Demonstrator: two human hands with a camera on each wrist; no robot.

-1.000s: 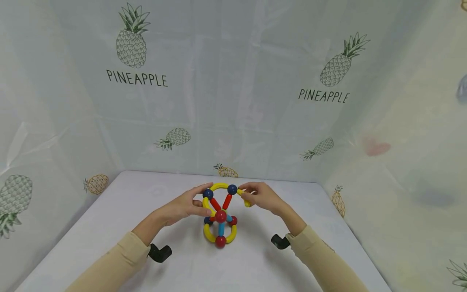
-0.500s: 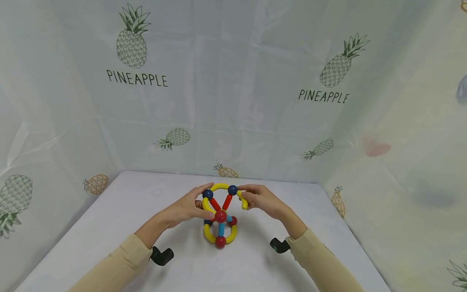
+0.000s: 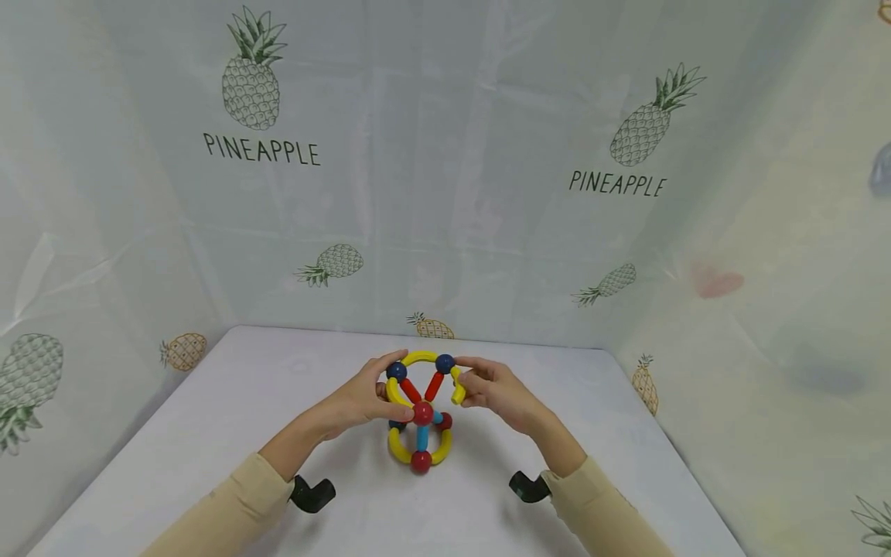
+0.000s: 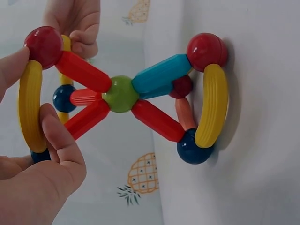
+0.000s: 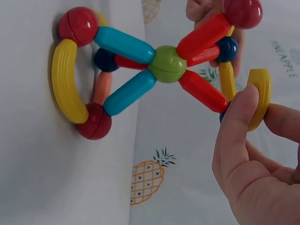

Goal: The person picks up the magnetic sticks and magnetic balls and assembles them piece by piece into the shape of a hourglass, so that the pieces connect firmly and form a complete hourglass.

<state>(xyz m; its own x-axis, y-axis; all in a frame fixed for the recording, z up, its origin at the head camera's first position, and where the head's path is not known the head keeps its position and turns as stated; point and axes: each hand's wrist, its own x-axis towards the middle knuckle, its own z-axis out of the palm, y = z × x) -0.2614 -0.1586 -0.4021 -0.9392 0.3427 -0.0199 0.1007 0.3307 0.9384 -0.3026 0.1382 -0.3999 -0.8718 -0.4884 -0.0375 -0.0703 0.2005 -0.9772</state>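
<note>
A toy model of magnetic balls and rods point(image 3: 422, 439) stands on the table. Its green centre ball point(image 4: 121, 93) joins red rods going up and blue and red rods going down. My left hand point(image 3: 355, 404) grips the upper ring's left side, index finger at a dark blue ball point(image 3: 396, 372), thumb by the near red ball point(image 3: 422, 412). My right hand point(image 3: 504, 394) pinches a yellow curved rod point(image 5: 262, 91) between thumb and fingers. This rod's far end is at the ring's right blue ball point(image 3: 445, 363); its near end points down toward the red ball, apart from it.
The white table point(image 3: 334, 518) reaches back to a pineapple-printed curtain point(image 3: 445, 193), which also hangs at both sides. A black camera mount point(image 3: 312, 495) juts from the left wrist and another black mount point(image 3: 529, 487) from the right.
My right hand has swung the yellow rod's free end leftward, closer to the near red ball. My left thumb has slid right to that ball. The model's base stays put.
</note>
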